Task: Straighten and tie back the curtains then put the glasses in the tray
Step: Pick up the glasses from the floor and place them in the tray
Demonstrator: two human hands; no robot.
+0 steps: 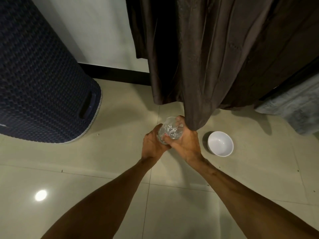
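A clear cut-pattern drinking glass [170,129] is held low over the tiled floor, mouth tilted up toward me. My left hand [152,144] grips its left side and base. My right hand [185,144] wraps its right side, fingers curled over the far rim. The dark brown curtain [215,57] hangs just behind, its lowest fold touching the back of my right hand. No tray is in view.
A white bowl [220,143] stands on the floor just right of my hands. A tall dark woven basket [43,80] stands at the left against the white wall. A grey rug edge [293,104] lies at the far right.
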